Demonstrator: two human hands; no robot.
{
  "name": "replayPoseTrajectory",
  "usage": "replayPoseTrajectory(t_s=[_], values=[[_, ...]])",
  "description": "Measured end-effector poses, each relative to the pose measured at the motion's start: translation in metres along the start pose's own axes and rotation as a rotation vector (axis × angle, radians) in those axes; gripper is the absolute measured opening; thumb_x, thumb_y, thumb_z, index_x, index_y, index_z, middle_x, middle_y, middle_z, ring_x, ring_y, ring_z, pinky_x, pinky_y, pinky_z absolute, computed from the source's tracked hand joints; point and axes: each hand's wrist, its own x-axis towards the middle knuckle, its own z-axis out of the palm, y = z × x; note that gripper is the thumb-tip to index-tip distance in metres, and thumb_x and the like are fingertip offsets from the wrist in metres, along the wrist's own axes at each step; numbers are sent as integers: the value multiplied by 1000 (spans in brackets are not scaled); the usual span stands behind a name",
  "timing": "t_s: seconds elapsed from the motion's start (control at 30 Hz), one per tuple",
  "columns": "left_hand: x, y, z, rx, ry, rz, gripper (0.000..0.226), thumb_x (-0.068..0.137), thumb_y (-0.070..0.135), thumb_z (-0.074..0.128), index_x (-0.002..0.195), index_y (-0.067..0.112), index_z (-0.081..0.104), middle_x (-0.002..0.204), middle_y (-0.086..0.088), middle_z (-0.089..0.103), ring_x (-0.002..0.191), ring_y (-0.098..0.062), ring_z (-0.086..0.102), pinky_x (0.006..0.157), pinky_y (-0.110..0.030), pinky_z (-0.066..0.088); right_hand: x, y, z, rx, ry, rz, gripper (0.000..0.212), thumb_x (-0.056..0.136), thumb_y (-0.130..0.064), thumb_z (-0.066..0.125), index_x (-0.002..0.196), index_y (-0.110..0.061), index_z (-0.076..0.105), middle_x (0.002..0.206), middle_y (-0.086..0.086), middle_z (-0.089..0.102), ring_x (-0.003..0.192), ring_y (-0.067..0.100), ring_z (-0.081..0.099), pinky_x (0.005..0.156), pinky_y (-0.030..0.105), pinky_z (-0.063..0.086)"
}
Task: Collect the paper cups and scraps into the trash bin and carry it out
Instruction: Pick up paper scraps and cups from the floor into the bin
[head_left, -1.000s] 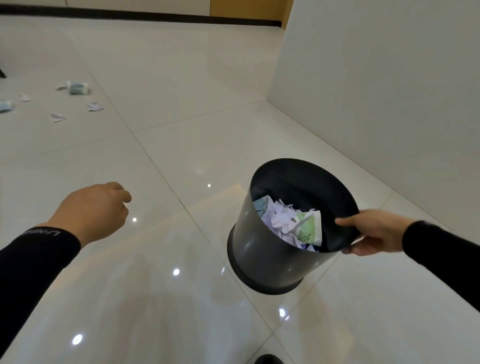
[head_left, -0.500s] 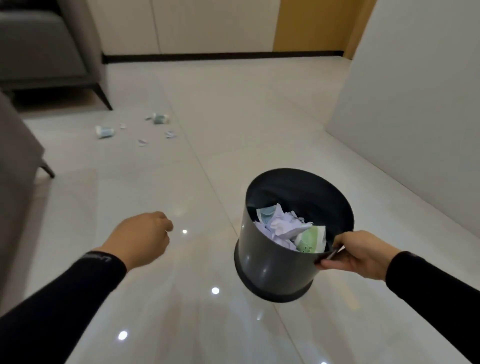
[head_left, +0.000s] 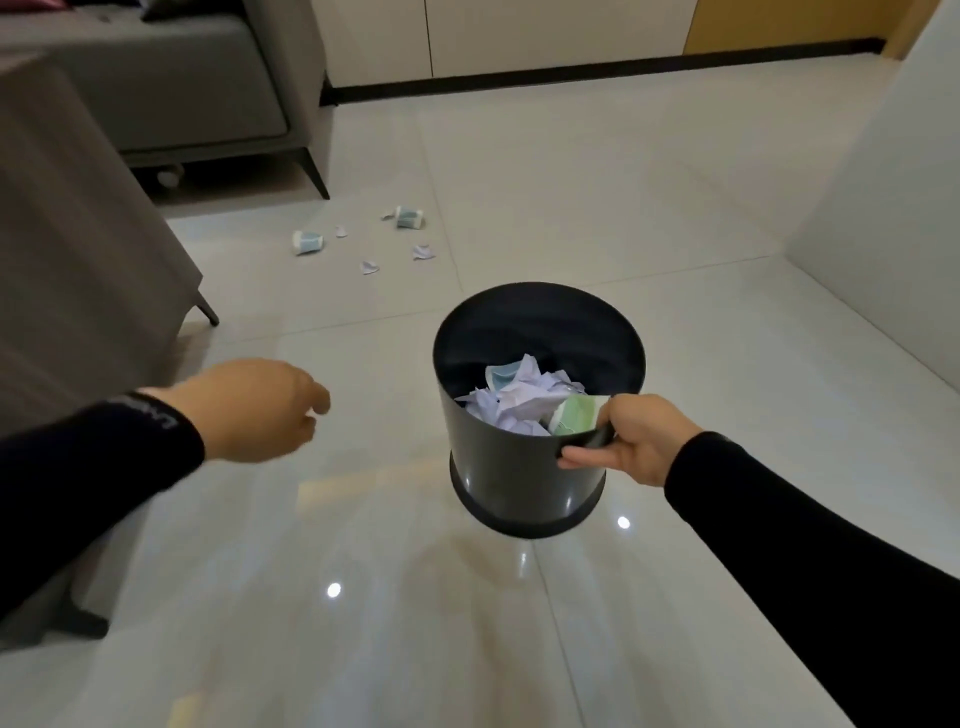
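My right hand (head_left: 631, 439) grips the near rim of a dark round trash bin (head_left: 511, 467), which hangs above the floor. Crumpled white paper (head_left: 519, 397) and a green-printed cup lie inside it. My left hand (head_left: 254, 408) hovers to the bin's left, loosely curled, holding nothing. Farther ahead on the tiles lie two paper cups on their sides, one (head_left: 307, 242) on the left and one (head_left: 410, 216) on the right, with several small paper scraps (head_left: 423, 252) around them.
A grey sofa (head_left: 171, 88) on dark legs stands at the back left, just behind the litter. Another grey upholstered piece (head_left: 78, 249) fills the left side. A white wall (head_left: 893, 182) runs along the right. Glossy pale tiles cover the floor.
The view has swung left and up, bringing the sofa and litter closer to centre. The bin has levelled upright in my right hand. My left hand stays out ahead, empty.
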Motion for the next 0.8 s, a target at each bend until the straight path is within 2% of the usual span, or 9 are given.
replayPoseTrajectory(t_s=[0.03,0.1,0.17,0.23,0.37,0.53,0.6,0.73,0.8], values=[[5,-10,-7,30,-11,-7,37,92,33,39,127,31,50,132,5,55,116,-17,53,96,-29,42,4,-7,3,-14,-7,2,40,89,10,29,124,6,47,132,24,48,59,47,63,36,27,52],[21,-28,-16,63,-23,-32,36,92,34,38,126,32,50,130,5,56,114,-17,54,94,-28,43,13,-25,9,-6,-23,6,39,88,11,30,122,6,49,122,24,54,47,45,64,36,26,52],[44,-42,-17,59,-47,-61,36,92,34,38,125,32,51,128,4,58,112,-17,55,92,-28,44,22,-42,14,14,-15,10,31,88,10,31,110,8,53,100,23,60,42,43,63,35,27,52],[73,-57,-13,26,-37,-86,35,91,33,39,123,31,53,126,3,59,110,-19,56,91,-29,45,33,-56,21,14,-8,21,27,88,10,30,98,6,54,88,21,59,43,43,63,35,27,52],[131,-88,3,-155,23,-138,33,91,32,41,119,27,57,120,1,61,106,-20,56,89,-31,45,56,-85,46,12,35,36,24,87,10,29,86,4,52,87,24,59,43,44,64,35,29,53],[192,-143,22,-254,63,-145,30,90,32,43,114,27,60,118,-2,62,102,-22,57,84,-29,44,85,-122,93,-7,94,17,27,87,11,32,95,2,56,84,21,59,41,43,62,35,29,54],[211,-170,29,-257,37,-132,30,90,31,43,113,26,60,118,-2,62,101,-21,57,83,-28,44,92,-141,114,-20,115,16,27,87,11,31,96,4,55,85,23,58,47,46,63,36,30,54],[246,-219,37,-294,35,-113,28,90,29,43,110,24,62,116,-1,64,99,-19,57,84,-26,44,98,-185,151,8,161,27,24,87,11,28,78,5,49,85,26,55,70,52,60,39,34,55],[259,-236,39,-313,31,-115,26,89,29,44,106,25,63,115,-1,65,98,-20,58,84,-26,44,101,-208,162,13,183,46,23,89,10,25,81,5,46,94,30,52,90,56,59,40,36,54]])
